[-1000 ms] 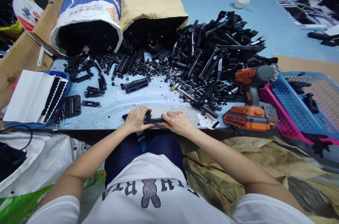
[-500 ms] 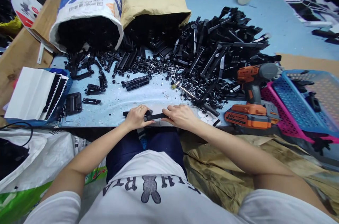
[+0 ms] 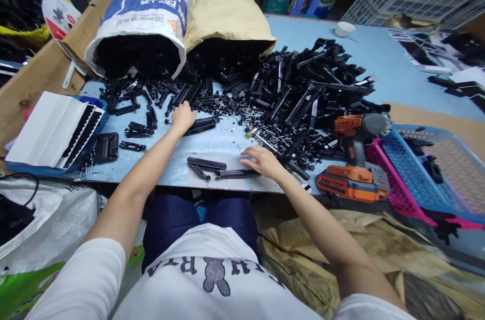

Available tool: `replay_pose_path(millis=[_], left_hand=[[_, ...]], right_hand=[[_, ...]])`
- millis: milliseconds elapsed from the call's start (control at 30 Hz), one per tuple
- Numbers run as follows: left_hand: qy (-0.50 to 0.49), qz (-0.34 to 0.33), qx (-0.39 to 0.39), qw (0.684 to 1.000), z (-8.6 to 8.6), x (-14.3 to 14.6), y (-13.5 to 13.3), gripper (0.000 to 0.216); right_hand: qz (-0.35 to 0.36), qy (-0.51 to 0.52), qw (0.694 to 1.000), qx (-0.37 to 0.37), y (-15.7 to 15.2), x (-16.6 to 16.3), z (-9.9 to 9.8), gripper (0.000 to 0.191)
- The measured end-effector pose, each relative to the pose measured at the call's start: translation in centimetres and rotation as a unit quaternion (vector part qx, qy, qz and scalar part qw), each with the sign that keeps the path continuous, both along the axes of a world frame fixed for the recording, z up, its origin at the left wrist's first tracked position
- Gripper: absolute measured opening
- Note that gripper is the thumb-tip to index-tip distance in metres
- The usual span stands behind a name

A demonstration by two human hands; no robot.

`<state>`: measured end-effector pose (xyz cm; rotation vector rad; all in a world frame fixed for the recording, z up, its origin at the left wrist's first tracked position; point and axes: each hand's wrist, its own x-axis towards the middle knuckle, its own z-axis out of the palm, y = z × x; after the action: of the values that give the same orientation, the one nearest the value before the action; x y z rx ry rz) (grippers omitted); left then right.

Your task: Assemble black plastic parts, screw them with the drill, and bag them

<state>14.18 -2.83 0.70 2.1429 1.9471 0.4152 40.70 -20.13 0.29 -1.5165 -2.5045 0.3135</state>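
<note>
My left hand [image 3: 183, 116] is stretched forward over the blue table [image 3: 382, 57], its fingers resting on a long black plastic part [image 3: 202, 124] that lies among small loose pieces. My right hand [image 3: 260, 160] lies flat near the table's front edge, fingertips on one end of a thin black assembly of hinged bars [image 3: 215, 167]. A big heap of black plastic bars and brackets [image 3: 303, 88] rises just beyond both hands.
Two sacks, one white and blue [image 3: 142, 22] and one tan [image 3: 227, 17], spill black parts at the back. An orange cordless drill [image 3: 354, 158] stands right of my right hand, beside pink and blue baskets [image 3: 428, 168]. A white folded box [image 3: 53, 130] sits left.
My left hand let go of the thin black assembly at the front edge and reached forward to the long black part. The assembly now lies on the table under my right fingertips.
</note>
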Motion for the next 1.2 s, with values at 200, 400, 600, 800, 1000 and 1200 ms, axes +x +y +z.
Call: replay_pose_path(millis=[200, 400, 600, 800, 1000, 1200], left_hand=[[-0.086, -0.073, 0.054, 0.992, 0.9, -1.7, 1.0, 0.02], [-0.338, -0.072, 0.167, 0.923, -0.1, -4.3, -11.2, 0.019], [-0.34, -0.061, 0.123, 0.93, -2.3, -6.0, -15.8, 0.016], [-0.263, -0.14, 0.116, 0.948, -1.6, -6.1, -15.8, 0.015], [-0.198, -0.13, 0.148, 0.96, -2.8, -5.3, -16.7, 0.021], [-0.098, -0.228, 0.173, 0.953, -4.2, -6.6, -17.0, 0.028]], right_hand=[[-0.209, -0.076, 0.974, 0.051, 9.4, -1.8, 0.1, 0.032], [-0.228, -0.039, 0.973, 0.0, 11.6, -3.5, -1.4, 0.025], [-0.144, 0.19, 0.971, 0.03, 5.9, -3.5, 1.0, 0.021], [-0.113, 0.229, 0.966, -0.046, 1.1, -4.8, 2.9, 0.025], [-0.101, 0.2, 0.966, -0.127, -0.5, -5.9, 2.3, 0.014], [-0.033, 0.136, 0.984, -0.109, -0.9, -6.9, 2.9, 0.007]])
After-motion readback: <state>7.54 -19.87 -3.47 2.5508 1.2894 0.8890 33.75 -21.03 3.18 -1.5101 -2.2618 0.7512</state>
